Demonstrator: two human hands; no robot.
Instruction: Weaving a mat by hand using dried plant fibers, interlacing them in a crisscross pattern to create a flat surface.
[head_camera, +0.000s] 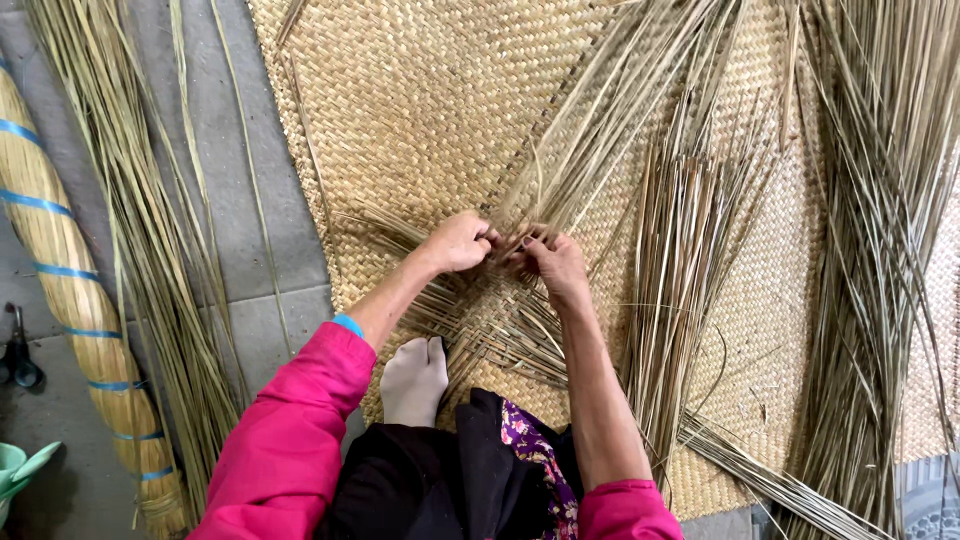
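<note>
Left hand (458, 241) and right hand (556, 262) both pinch reed strands (520, 235) at woven mat (420, 110) edge; loose crossing strands risk slipping, misweave.

Grey tiled floor (262, 240), woven straw mat (420, 90), loose reeds (150, 240), bound bundle (60, 270), scissors (18, 355)

Rolled bundle (70, 300) left of mat (420, 110) — loose reeds (880, 250) right.

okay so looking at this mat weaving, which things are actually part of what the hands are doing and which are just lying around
In use:
left hand and right hand, pinching loose reed strands
woven mat, under both hands
spare reed bundle, on the mat beside the right hand

Lying about:
rolled bundle with blue ties
loose reeds on the floor
scissors
green container, partly out of view
</note>
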